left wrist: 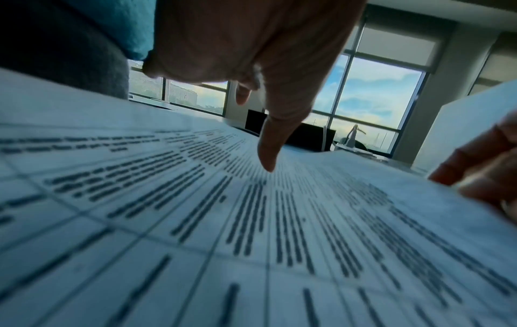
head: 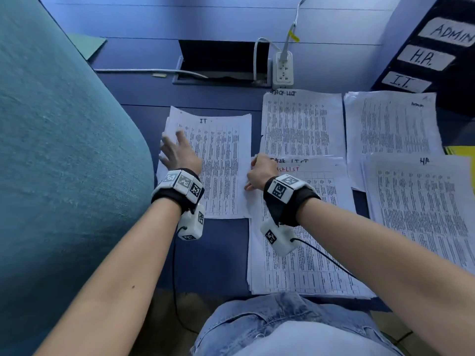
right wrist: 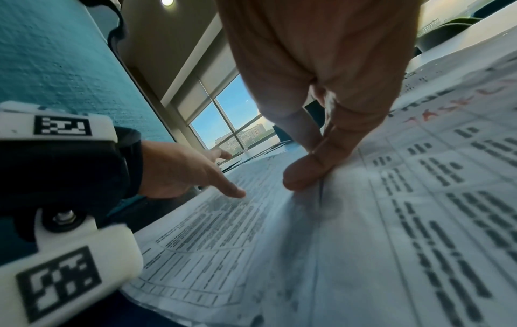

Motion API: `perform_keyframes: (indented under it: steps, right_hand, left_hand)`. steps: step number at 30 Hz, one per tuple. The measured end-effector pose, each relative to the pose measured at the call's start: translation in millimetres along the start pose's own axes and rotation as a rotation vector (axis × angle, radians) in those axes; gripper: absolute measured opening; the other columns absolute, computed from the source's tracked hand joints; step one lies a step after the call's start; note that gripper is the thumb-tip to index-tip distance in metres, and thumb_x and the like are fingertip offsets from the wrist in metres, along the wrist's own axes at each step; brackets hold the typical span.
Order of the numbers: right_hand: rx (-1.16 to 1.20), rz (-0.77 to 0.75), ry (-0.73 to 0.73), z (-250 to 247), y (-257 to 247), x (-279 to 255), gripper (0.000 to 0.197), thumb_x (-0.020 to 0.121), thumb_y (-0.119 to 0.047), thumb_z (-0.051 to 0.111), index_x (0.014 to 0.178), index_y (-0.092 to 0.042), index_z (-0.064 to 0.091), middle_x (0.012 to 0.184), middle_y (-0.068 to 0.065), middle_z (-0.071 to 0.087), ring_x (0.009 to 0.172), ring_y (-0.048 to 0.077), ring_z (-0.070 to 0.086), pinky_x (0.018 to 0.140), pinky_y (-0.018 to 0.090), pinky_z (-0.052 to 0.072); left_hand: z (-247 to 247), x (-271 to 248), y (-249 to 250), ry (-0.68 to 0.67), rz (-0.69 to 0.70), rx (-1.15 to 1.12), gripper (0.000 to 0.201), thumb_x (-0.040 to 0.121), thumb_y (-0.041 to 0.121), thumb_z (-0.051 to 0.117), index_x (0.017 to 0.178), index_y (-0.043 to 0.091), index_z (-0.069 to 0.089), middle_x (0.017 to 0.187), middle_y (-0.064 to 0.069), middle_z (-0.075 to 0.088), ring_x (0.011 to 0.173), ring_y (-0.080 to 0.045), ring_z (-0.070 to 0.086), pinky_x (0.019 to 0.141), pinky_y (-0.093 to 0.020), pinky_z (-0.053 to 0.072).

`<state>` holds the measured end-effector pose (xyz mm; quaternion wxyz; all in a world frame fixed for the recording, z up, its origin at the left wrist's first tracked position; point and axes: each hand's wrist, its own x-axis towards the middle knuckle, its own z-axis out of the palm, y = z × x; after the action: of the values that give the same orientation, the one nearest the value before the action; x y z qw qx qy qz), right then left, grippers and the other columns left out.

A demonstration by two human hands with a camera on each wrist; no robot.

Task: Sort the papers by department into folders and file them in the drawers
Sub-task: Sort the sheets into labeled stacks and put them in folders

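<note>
A stack of printed sheets headed IT (head: pixel 221 163) lies on the blue desk (head: pixel 210 253) in front of me. My left hand (head: pixel 171 146) lies flat on the stack's left part with fingers spread; in the left wrist view one fingertip (left wrist: pixel 268 161) touches the top sheet (left wrist: pixel 251 221). My right hand (head: pixel 253 176) pinches the right edge of the top IT sheet between thumb and finger (right wrist: pixel 303 171). Under the right wrist lies a stack headed TASKLIST in red (head: pixel 308 253).
More stacks lie to the right: a task list stack (head: pixel 300 124), an admin stack (head: pixel 390 124) and an HR stack (head: pixel 421 214). A dark drawer unit labelled ADMIN, H.R., I.T. (head: pixel 424 59) stands far right. A yellow folder (head: pixel 461 150), green folder (head: pixel 88 44), power strip (head: pixel 282 70), teal chair (head: pixel 51 163).
</note>
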<state>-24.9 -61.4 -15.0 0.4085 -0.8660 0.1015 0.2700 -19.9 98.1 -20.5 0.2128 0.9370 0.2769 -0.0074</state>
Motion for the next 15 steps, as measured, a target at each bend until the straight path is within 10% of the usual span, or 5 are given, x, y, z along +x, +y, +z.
perform_keyframes:
  steps: [3, 6, 10, 15]
  right_hand:
    - [-0.019, -0.014, -0.035, 2, -5, 2, 0.023, 0.08, 0.007, 0.059, 0.1, 0.002, 0.048, 0.09, 0.022, 0.062, 0.091, 0.036, 0.065, 0.074, 0.041, 0.057]
    - [-0.042, -0.055, -0.069, 0, -8, -1, 0.014, 0.086, 0.005, 0.051, 0.077, -0.005, 0.046, 0.073, 0.01, 0.054, 0.087, 0.03, 0.067, 0.061, 0.027, 0.058]
    - [-0.043, -0.183, -0.002, -8, -3, -6, 0.023, 0.085, 0.009, 0.044, 0.104, 0.004, 0.056, 0.094, 0.019, 0.058, 0.091, 0.035, 0.063, 0.08, 0.046, 0.055]
    - [-0.037, -0.325, 0.147, -48, 19, -12, 0.023, 0.09, 0.006, 0.045, 0.11, 0.002, 0.056, 0.102, 0.016, 0.06, 0.092, 0.025, 0.059, 0.087, 0.031, 0.05]
  left_hand:
    - [10, -3, -8, -0.118, -0.007, 0.126, 0.078, 0.08, 0.016, 0.067, 0.142, 0.02, 0.02, 0.153, -0.019, -0.006, 0.142, -0.036, -0.006, 0.111, -0.057, 0.004]
    - [13, -4, -10, -0.276, -0.045, 0.094, 0.063, 0.088, 0.022, 0.06, 0.142, 0.024, 0.028, 0.153, -0.016, 0.009, 0.141, -0.034, 0.01, 0.111, -0.058, 0.013]
    - [11, -2, -8, -0.284, -0.049, 0.138, 0.057, 0.088, 0.022, 0.06, 0.139, 0.019, 0.034, 0.147, -0.017, 0.022, 0.137, -0.033, 0.023, 0.11, -0.057, 0.022]
    - [7, 0, 8, -0.251, 0.005, 0.207, 0.05, 0.083, 0.005, 0.055, 0.13, 0.011, 0.039, 0.14, -0.018, 0.03, 0.131, -0.032, 0.029, 0.107, -0.052, 0.029]
